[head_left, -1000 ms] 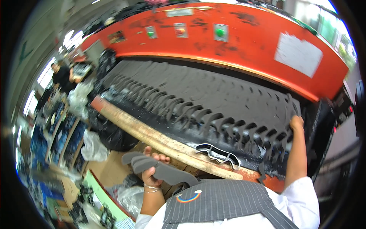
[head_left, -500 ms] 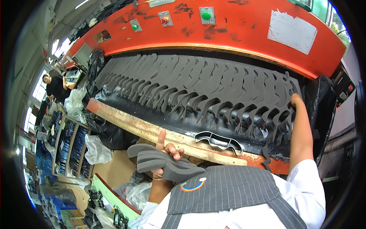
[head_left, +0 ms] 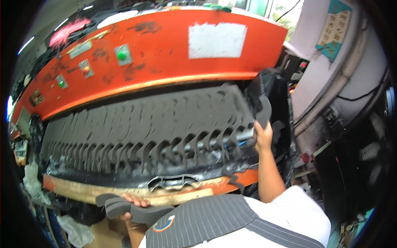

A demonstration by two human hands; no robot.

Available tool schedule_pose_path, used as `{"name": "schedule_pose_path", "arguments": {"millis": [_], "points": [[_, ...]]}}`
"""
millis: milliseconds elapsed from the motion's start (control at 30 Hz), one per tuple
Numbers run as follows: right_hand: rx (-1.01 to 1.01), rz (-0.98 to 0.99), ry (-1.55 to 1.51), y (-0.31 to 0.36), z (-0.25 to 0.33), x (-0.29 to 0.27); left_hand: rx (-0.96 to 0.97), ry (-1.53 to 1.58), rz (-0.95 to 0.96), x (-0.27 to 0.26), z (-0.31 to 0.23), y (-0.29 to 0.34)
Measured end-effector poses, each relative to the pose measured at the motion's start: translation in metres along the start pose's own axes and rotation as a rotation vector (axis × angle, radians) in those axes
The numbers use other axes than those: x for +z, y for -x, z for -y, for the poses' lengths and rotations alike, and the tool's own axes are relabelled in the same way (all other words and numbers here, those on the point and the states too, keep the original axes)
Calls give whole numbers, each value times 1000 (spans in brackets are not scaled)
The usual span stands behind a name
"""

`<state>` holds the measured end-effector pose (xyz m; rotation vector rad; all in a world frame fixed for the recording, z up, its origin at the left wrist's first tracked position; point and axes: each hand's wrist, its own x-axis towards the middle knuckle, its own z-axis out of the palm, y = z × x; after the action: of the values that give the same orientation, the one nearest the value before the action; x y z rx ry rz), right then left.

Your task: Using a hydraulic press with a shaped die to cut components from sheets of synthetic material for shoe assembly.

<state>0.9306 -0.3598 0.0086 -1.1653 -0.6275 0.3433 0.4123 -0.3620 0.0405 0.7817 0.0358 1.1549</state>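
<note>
At the lower left, my left hand (head_left: 136, 201) grips a small stack of curved dark grey foam pieces (head_left: 144, 215), its fingers over the top. My right hand (head_left: 264, 135) is closed on the lower end of a curved grey foam piece (head_left: 264, 110), which stands up from the fist past the right end of the bed. Beside it lies a grey foam sheet (head_left: 165, 118) cut into many wavy shapes, with scalloped strips hanging along its near edge. A wavy metal cutting die (head_left: 173, 182) rests on the front ledge, between my two hands.
Behind the sheet stands an orange machine beam (head_left: 165, 45) with green and red push buttons. A worn wooden ledge (head_left: 91, 188) borders the bed in front. Black plastic sheeting (head_left: 285, 107) hangs at the right end. A loose foam strip (head_left: 235, 182) dangles over the front edge.
The view has swung to the right. My right hand has come away from the sheet's right end with a foam piece. My left hand's raised fingers have folded onto the stack.
</note>
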Motion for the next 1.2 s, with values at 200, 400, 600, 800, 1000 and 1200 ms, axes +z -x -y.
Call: {"name": "schedule_pose_path", "arguments": {"millis": [200, 400, 600, 800, 1000, 1200], "points": [[-29, 118, -349, 2, 105, -52, -37, 91, -83, 4, 15, -41], [111, 311, 117, -81, 70, 76, -169, 57, 188, 31, 37, -85], [123, 411, 1201, -115, -38, 140, -124, 51, 5, 39, 34, -56], [-237, 421, 1297, -111, -51, 144, 59, -6, -382, 10, 1, 8], [360, 391, 1215, -121, -22, 149, -9, -326, -601, 29, -15, -27], [526, 573, 1097, -150, -32, 121, -213, -495, -402, 46, 1, -190]]}}
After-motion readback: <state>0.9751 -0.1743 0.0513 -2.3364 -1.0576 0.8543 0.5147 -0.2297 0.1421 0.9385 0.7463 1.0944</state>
